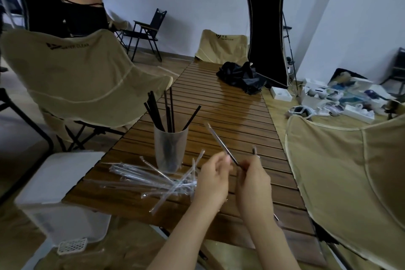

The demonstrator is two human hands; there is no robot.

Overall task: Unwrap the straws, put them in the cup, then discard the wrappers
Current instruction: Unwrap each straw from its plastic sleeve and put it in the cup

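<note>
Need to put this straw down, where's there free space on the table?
Bare slats lie between the cup and the black bag, and right of your hands toward the table edge. Crowded: the wrappers left of your hands.

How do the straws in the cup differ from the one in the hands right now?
The straws in the cup are bare; the held straw is partly in clear wrapper. The cup's straws stand nearly upright, leaning on the rim of the cup; the held one slants above the table, gripped by left hand and right hand. All appear black and thin.
</note>
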